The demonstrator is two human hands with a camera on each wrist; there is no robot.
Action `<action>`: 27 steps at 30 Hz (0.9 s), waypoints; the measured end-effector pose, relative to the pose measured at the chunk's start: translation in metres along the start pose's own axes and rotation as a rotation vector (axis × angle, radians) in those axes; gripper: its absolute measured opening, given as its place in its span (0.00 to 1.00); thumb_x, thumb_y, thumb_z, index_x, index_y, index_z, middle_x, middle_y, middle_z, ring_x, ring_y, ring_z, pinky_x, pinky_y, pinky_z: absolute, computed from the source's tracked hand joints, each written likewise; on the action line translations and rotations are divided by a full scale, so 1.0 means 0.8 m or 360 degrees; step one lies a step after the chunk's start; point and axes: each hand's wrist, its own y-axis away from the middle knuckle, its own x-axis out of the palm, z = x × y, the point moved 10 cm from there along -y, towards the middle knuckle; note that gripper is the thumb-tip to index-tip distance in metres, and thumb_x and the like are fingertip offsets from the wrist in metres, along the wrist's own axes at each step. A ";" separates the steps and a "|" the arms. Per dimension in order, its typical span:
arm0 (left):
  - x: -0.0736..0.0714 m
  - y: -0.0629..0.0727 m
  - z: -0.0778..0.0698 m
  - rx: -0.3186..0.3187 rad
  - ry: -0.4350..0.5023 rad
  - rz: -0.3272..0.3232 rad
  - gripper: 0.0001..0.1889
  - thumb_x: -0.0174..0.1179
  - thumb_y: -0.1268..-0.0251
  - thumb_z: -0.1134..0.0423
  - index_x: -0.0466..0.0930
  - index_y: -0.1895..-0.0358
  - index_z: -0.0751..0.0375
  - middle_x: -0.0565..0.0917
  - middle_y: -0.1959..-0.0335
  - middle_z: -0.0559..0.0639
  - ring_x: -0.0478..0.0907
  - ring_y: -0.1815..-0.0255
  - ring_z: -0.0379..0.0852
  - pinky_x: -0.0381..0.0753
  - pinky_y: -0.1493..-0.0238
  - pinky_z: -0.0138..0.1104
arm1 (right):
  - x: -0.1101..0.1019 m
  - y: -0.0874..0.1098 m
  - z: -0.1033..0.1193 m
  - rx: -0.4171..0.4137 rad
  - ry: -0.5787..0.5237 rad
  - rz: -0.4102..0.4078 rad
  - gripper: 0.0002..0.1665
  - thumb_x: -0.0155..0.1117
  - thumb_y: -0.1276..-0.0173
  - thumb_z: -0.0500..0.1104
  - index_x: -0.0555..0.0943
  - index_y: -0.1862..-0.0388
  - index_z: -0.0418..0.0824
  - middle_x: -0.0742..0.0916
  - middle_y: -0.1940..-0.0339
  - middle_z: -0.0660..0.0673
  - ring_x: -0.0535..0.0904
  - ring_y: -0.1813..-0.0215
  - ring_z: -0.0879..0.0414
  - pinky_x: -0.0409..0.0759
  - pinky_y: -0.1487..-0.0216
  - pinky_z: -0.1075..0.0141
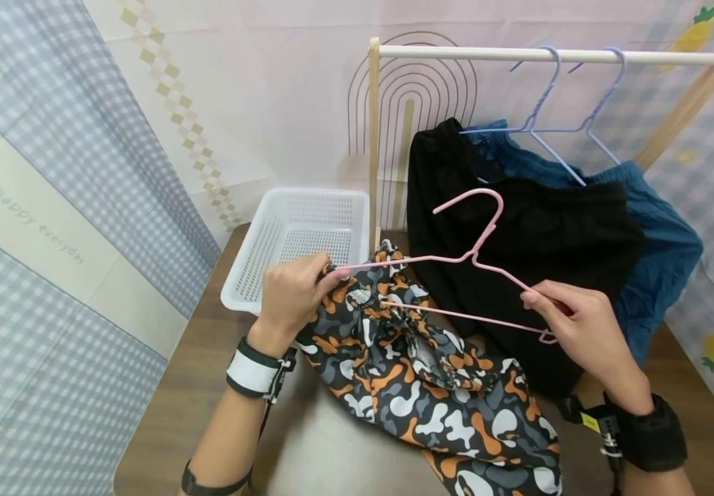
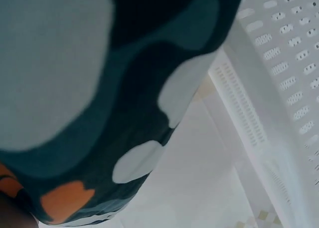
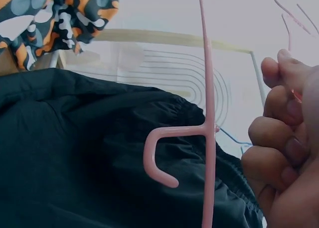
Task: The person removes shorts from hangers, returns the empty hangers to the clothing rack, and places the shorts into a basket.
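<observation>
A pink hanger (image 1: 437,259) is held up between both hands in the head view. My left hand (image 1: 295,293) pinches its left end together with the waistband of camouflage-patterned shorts (image 1: 444,420) in black, grey, white and orange. The hanger's lower bar passes by the gathered waistband, and the rest of the shorts hangs below it. On the right arm of the hanger, my right hand (image 1: 580,327) grips with thumb and fingers. In the right wrist view its fingers (image 3: 276,130) are curled, with the hanger's small end hook (image 3: 162,133) nearby. Patterned cloth fills much of the left wrist view.
A white perforated basket (image 1: 251,262) stands behind the left hand. To the right, a rack with a white rail (image 1: 468,52) carries two blue hangers (image 1: 543,103) with black shorts (image 1: 518,227) and blue shorts (image 1: 661,227). A wooden table (image 1: 171,413) lies below.
</observation>
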 end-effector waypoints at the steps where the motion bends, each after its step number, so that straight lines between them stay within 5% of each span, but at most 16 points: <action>1: -0.002 0.001 0.001 -0.0008 0.0006 -0.0013 0.34 0.36 0.17 0.33 0.62 0.78 0.55 0.56 0.88 0.42 0.49 0.89 0.38 0.48 0.87 0.32 | -0.002 0.000 -0.001 0.0000 0.0011 0.0000 0.09 0.70 0.28 0.30 0.88 0.63 0.44 0.83 0.71 0.56 0.66 0.78 0.66 0.65 0.76 0.73; 17: -0.024 0.023 0.020 -0.0143 0.0041 -0.0167 0.32 0.40 0.16 0.38 0.70 0.73 0.61 0.62 0.89 0.46 0.54 0.91 0.39 0.50 0.89 0.33 | -0.039 0.003 -0.010 0.0023 0.0037 -0.0004 0.10 0.69 0.28 0.28 0.88 0.63 0.43 0.83 0.71 0.65 0.62 0.79 0.68 0.60 0.74 0.70; 27: -0.042 0.051 0.046 -0.0469 0.0202 -0.0256 0.30 0.42 0.16 0.40 0.64 0.77 0.57 0.56 0.88 0.42 0.48 0.89 0.35 0.50 0.86 0.30 | -0.055 0.006 -0.012 0.0001 0.0028 -0.0062 0.10 0.65 0.26 0.26 0.88 0.63 0.37 0.85 0.64 0.71 0.69 0.73 0.70 0.65 0.68 0.74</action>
